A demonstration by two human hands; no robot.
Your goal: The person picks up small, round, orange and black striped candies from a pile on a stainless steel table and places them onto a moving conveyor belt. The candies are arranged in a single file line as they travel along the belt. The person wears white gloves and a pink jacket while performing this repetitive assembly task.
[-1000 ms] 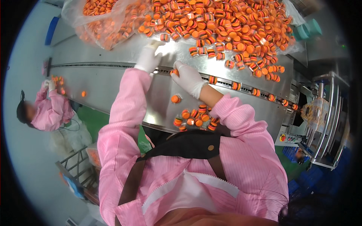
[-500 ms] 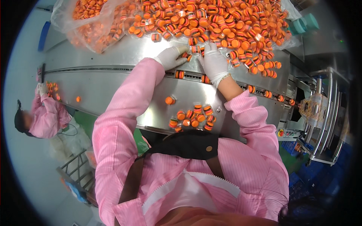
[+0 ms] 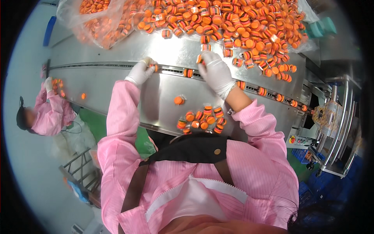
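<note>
In a white glove, my left hand [image 3: 140, 72] pinches a small orange, layered, burger-shaped candy [image 3: 155, 68] at the narrow conveyor channel [image 3: 171, 71]. My right hand [image 3: 216, 75], gloved too, has its fingers closed on another such candy [image 3: 200, 59] just beyond the channel. Between the hands, one wrapped candy [image 3: 188, 73] sits in the channel. More candies [image 3: 262, 91] stand spaced along it to the right of my right hand. A big heap of wrapped candies [image 3: 241, 27] covers the far side of the steel table [image 3: 128, 84].
A clear plastic bag [image 3: 70, 17] of candies lies far left. Near me is a small candy group [image 3: 202, 119] and a single candy [image 3: 179, 100]. Green cups [image 3: 322, 27] stand far right, beside a metal-framed machine [image 3: 331, 117]. A co-worker in pink [image 3: 48, 111] works at the left.
My left hand has moved left, away from my right hand, to the channel with a candy. My right hand has drawn slightly back from the heap. The view has shifted a little.
</note>
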